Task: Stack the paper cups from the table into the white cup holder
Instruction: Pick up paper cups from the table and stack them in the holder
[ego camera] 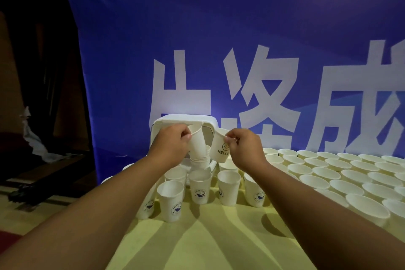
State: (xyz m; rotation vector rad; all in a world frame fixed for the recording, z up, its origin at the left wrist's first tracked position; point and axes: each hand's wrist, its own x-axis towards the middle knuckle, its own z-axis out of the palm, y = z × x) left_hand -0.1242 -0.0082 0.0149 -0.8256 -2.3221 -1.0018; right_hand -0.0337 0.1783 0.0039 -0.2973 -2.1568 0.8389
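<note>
The white cup holder stands at the back of the table, its front open, with a short stack of cups inside. My left hand pinches the rim of a plain paper cup and holds it upright inside the holder, just above that stack. My right hand pinches the rim of a second paper cup, printed "HELLO", tilted beside the holder's right side. Several loose paper cups with a blue whale logo stand on the table in front of the holder.
The table has a pale yellow cover. Several rows of white paper bowls fill its right half. A blue banner with large white characters hangs right behind the holder. Dark floor and a crumpled white cloth lie to the left.
</note>
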